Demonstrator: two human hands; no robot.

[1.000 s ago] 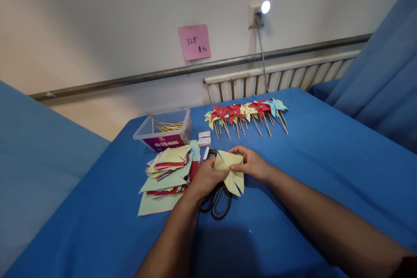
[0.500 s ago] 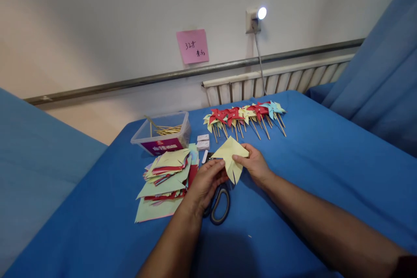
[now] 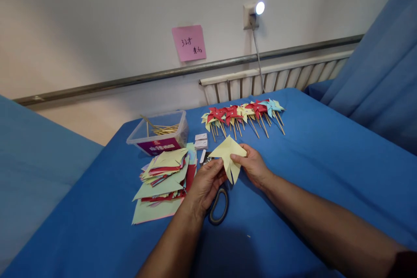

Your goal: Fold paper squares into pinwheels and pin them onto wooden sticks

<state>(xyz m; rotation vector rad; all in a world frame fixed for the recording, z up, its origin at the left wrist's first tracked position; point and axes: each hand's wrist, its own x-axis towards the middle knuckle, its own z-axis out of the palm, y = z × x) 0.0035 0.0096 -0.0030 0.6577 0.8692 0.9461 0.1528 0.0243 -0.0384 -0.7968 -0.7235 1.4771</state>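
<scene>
Both hands are up over the blue cloth-covered table point(image 3: 309, 160), and between them sits a pale yellow cut paper square point(image 3: 228, 156). The left hand point(image 3: 206, 182) pinches its lower left edge between thumb and fingers; the right hand point(image 3: 253, 166) clamps the right edge, thumb on top. The sheet is held just above the cloth, its slit flaps drooping below the grip.

Directly beneath the left hand lie black-handled scissors point(image 3: 217, 206), loops poking out toward the person. Just left of that hand is a loose stack of cut paper squares point(image 3: 163, 178), yellow, green and red. Beyond the stack stands a clear plastic tub point(image 3: 159, 134) with thin wooden sticks point(image 3: 164, 129) inside; its purple label carries print too small to read. Just past the held sheet rest two small white boxes point(image 3: 201, 140), their markings unreadable.

Farther out from the right hand, a row of finished paper pinwheels point(image 3: 243, 113) on sticks lies in red, yellow and light blue. On the wall behind hangs a pink sticky note point(image 3: 189, 42) with handwriting; digits like "32" show, the rest is unclear.
</scene>
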